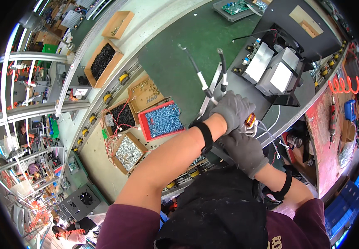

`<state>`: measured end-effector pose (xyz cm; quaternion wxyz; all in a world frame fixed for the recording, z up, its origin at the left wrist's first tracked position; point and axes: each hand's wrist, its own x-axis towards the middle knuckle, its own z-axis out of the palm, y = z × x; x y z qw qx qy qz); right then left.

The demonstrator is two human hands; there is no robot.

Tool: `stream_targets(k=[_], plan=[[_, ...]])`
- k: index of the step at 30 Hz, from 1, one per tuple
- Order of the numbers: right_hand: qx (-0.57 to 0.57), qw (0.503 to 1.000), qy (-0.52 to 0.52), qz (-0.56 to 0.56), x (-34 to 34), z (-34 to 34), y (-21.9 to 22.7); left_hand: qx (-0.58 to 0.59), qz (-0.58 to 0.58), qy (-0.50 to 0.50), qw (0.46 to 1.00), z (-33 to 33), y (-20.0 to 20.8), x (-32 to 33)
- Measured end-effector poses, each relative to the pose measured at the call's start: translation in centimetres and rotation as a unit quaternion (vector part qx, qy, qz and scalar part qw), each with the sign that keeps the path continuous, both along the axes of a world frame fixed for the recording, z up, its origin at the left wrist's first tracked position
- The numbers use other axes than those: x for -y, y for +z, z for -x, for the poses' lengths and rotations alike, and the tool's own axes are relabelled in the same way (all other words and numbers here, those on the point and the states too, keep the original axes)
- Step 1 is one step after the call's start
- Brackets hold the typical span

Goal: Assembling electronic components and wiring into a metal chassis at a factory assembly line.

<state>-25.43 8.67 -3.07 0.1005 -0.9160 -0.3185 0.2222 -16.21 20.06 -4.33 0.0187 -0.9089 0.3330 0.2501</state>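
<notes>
My left hand (232,111), in a grey glove, is closed around thick cables (201,81) with black and white sleeves. Their metal lug ends stick out beyond it over the green bench. Just below, my gloved right hand (246,154) has its fingers curled in; what they hold is hidden. Beside both hands shows a small yellow and orange wound part (251,120), partly covered by the left glove. White wires with ring terminals (283,143) trail off to its right. Beyond the hands stands an open dark metal chassis (246,94) with silver blocks (272,72) inside.
Left of my hands sit a red bin of bluish screws (161,120), a box of silver fasteners (127,154) and a carton of black parts (103,60). A roller track (107,98) borders the green bench (163,50). A coiled orange hose (350,85) hangs at right.
</notes>
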Motion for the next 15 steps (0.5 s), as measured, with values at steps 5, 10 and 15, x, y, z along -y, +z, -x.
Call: stream_targets(k=[5, 10, 15], plan=[[-0.079, 0.997, 0.005, 0.025, -0.3, -0.6, -0.7, -0.001, -0.003, -0.011, 1.0, -0.3, -0.9, -0.1], [-0.017, 0.99, 0.06, -0.123, 8.1, 3.0, -4.3, 0.026, 0.041, -0.007, 0.999, 0.6, -0.7, -0.6], [-0.022, 0.979, 0.124, -0.158, 5.5, -0.2, -1.6, 0.156, 0.08, -0.019, 0.984, 2.2, -3.5, 0.7]])
